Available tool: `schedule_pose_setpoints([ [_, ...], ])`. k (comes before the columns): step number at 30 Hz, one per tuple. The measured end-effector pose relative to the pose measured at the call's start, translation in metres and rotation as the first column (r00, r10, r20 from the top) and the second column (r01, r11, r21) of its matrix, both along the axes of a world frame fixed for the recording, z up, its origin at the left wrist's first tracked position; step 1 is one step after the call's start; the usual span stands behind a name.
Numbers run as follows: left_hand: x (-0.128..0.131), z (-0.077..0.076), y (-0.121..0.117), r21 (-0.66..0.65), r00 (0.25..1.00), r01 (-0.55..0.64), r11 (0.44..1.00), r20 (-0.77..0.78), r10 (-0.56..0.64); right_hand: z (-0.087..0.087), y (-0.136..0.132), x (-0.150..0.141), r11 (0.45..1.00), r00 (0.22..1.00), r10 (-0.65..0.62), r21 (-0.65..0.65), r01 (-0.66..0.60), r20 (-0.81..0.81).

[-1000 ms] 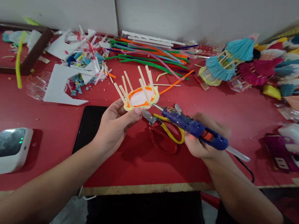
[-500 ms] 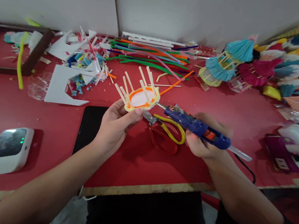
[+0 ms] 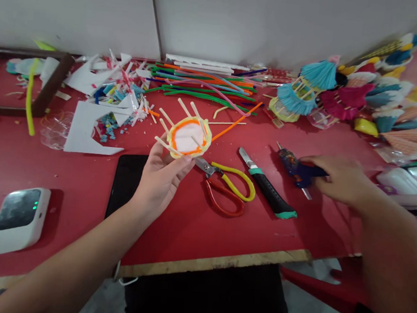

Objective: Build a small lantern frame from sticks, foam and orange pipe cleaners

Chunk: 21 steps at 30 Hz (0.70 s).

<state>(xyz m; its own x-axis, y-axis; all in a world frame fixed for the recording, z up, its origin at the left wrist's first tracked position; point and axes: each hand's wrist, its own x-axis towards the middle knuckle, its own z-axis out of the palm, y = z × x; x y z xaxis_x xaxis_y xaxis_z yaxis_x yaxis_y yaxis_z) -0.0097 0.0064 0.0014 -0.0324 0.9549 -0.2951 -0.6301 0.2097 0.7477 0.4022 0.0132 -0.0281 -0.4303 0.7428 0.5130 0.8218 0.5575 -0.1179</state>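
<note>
My left hand (image 3: 161, 174) pinches a small round craft piece (image 3: 188, 136): a white disc ringed in orange and yellow with several thin sticks poking out of its rim. It is held above the red table (image 3: 188, 223). Off to the right, my right hand (image 3: 338, 177) is closed on a blue glue gun (image 3: 297, 168) that rests low over the table, nozzle pointing left and away from the piece. Its fingers are partly blurred.
Yellow and red scissors (image 3: 227, 187) and a utility knife (image 3: 267, 186) lie between my hands. A black phone (image 3: 124, 176) lies by my left wrist, a white device (image 3: 16, 217) at left. Pipe cleaners (image 3: 204, 80), paper scraps (image 3: 100, 98) and tasselled craft pieces (image 3: 309, 87) crowd the back.
My right hand has pulled the glue gun away from the craft piece and carried it right, down to the table. The utility knife is now uncovered. My left hand tilted the piece flatter.
</note>
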Motion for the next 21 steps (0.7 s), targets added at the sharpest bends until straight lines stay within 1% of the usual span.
schedule_pose_setpoints([
  [1,0.0,0.0,0.0,-0.008,1.0,-0.002,1.0,0.001,0.002,0.002,-0.001,0.004,0.997,0.997,-0.048,0.069,0.044,0.061],
  [2,0.0,0.0,0.001,-0.018,1.0,-0.005,1.0,0.001,0.005,0.006,-0.001,0.002,0.983,0.983,-0.124,0.151,0.104,0.132],
  [3,0.0,0.001,0.001,-0.028,1.0,-0.013,1.0,-0.002,0.013,0.012,-0.001,-0.007,0.953,0.956,-0.244,0.224,0.206,0.16],
  [4,0.0,0.001,0.002,-0.038,1.0,-0.024,0.999,-0.006,0.023,0.018,0.001,-0.021,0.929,0.93,-0.329,0.232,0.288,0.165],
  [5,0.0,0.002,0.002,-0.044,0.999,-0.039,0.998,-0.009,0.038,0.024,0.004,-0.04,0.939,0.93,-0.323,0.182,0.292,0.177],
  [6,0.0,0.003,0.003,-0.047,0.999,-0.054,0.997,-0.01,0.053,0.028,0.009,-0.063,0.958,0.95,-0.269,0.144,0.248,0.157],
  [7,-0.001,0.004,0.004,-0.048,0.998,-0.065,0.997,-0.008,0.065,0.03,0.016,-0.089,0.984,0.978,-0.16,0.098,0.147,0.135],
  [9,-0.002,0.007,0.005,-0.065,0.998,-0.069,0.995,0.007,0.07,0.028,0.033,-0.141,1.0,0.989,-0.006,0.031,0.001,0.15],
  [10,-0.003,0.008,0.005,-0.079,0.997,-0.073,0.994,0.02,0.075,0.024,0.042,-0.164,0.993,0.984,0.115,-0.047,-0.109,0.139],
  [11,-0.004,0.009,0.005,-0.093,0.996,-0.081,0.992,0.035,0.085,0.018,0.051,-0.185,0.974,0.969,0.211,-0.114,-0.196,0.13],
  [13,-0.005,0.009,0.006,-0.106,0.991,-0.109,0.988,0.06,0.116,0.008,0.066,-0.216,0.928,0.924,0.353,-0.177,-0.327,0.145],
  [14,-0.005,0.009,0.006,-0.105,0.99,-0.119,0.987,0.067,0.126,0.004,0.071,-0.225,0.908,0.903,0.4,-0.199,-0.367,0.159],
  [16,-0.006,0.009,0.006,-0.1,0.989,-0.116,0.988,0.078,0.124,0.0,0.077,-0.233,0.892,0.878,0.436,-0.221,-0.394,0.197],
  [17,-0.006,0.008,0.006,-0.096,0.99,-0.109,0.989,0.083,0.117,0.001,0.078,-0.232,0.897,0.879,0.427,-0.222,-0.382,0.211],
  [19,-0.006,0.007,0.005,-0.077,0.99,-0.098,0.992,0.093,0.105,0.009,0.075,-0.224,0.928,0.913,0.355,-0.193,-0.318,0.203],
  [21,-0.006,0.007,0.002,-0.042,0.99,-0.096,0.995,0.1,0.099,0.024,0.067,-0.213,0.958,0.952,0.267,-0.148,-0.246,0.151],
])
